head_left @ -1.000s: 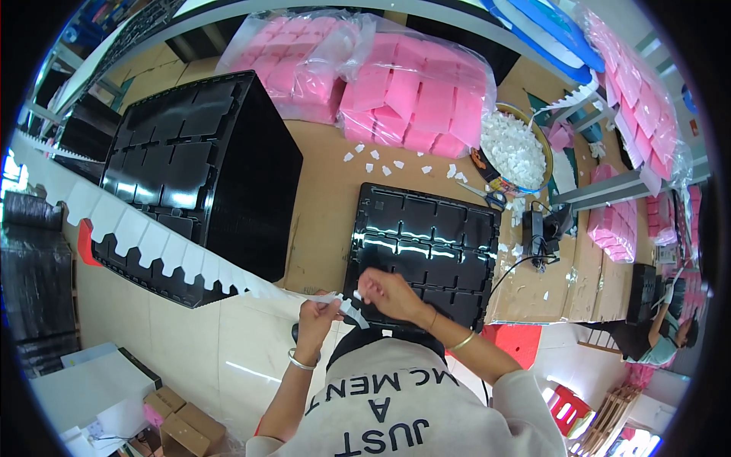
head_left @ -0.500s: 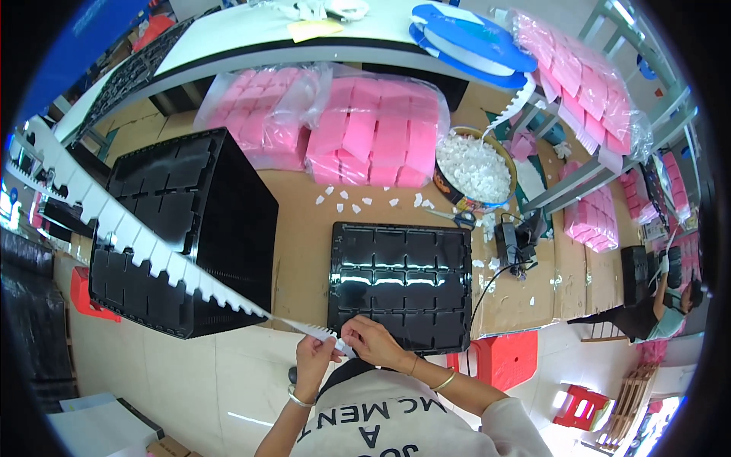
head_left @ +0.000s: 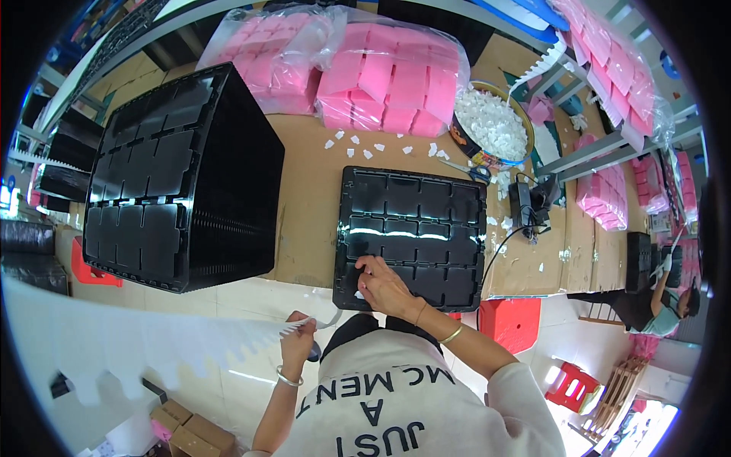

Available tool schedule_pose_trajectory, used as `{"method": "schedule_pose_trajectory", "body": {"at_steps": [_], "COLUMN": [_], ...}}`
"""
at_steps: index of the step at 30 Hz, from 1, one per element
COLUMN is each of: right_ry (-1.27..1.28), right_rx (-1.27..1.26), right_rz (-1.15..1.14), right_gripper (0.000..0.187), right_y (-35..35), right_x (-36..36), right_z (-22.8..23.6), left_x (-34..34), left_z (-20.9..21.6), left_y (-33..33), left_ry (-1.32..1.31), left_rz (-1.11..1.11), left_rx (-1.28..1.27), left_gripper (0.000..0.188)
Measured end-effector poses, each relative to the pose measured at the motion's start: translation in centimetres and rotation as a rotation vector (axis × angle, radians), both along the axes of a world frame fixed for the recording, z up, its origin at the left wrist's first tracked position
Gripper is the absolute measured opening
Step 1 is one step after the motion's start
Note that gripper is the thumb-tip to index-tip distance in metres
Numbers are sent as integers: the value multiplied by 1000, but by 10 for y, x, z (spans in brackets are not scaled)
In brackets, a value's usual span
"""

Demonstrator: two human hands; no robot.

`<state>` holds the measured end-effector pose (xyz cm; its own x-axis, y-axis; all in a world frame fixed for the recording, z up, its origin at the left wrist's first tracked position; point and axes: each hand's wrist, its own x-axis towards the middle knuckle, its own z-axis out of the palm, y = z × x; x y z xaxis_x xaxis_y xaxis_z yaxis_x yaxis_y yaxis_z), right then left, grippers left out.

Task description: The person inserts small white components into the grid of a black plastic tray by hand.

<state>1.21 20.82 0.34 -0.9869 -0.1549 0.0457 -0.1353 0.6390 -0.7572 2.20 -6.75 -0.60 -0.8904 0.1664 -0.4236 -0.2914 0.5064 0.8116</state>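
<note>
My left hand (head_left: 298,335) pinches a long white strip with a notched edge (head_left: 190,339). The strip sweeps out to the left, and its short tail curls over toward a black plastic tray (head_left: 438,255). That tray lies flat on brown cardboard, its surface divided into several rectangular cells. At the tray's near left corner my right hand (head_left: 386,288) rests with fingers bent and drawn together. A small white piece (head_left: 359,295) shows at its fingers; their tips are partly hidden.
A tall stack of black trays (head_left: 236,183) stands to the left. Behind are bagged pink foam blocks (head_left: 388,76) and a round tin of white scraps (head_left: 525,156). Scissors (head_left: 478,174) and a black corded device (head_left: 521,206) lie to the right. A red stool (head_left: 512,324) stands below; a co-worker (head_left: 662,305) is far right.
My hands have parted: the right moved up onto the tray's corner, the left stayed lower with the strip. The strip swung down on the left. The whole view shifted.
</note>
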Motion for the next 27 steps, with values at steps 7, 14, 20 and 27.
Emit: {"method": "schedule_pose_trajectory", "body": {"at_steps": [7,14,20,27], "right_ry": [70,236,183,217], "right_rx": [105,347,305,331], "right_rz": [-81,-7,7,100], "right_gripper": [22,33,36,37], "right_y": [-6,-27,-22,-20], "right_x": [2,7,8,3], "right_z": [-35,-44,-52,-74], "left_x": [-19,-41,-47,-62], "left_z": [-36,-24,9,-58], "left_y": [13,18,38,30], "left_ry": [77,135,-65,-100], "left_rz": [-135,-286,-273,-240], "left_rx": [125,-24,80,257], "left_gripper": [6,24,30,28]}}
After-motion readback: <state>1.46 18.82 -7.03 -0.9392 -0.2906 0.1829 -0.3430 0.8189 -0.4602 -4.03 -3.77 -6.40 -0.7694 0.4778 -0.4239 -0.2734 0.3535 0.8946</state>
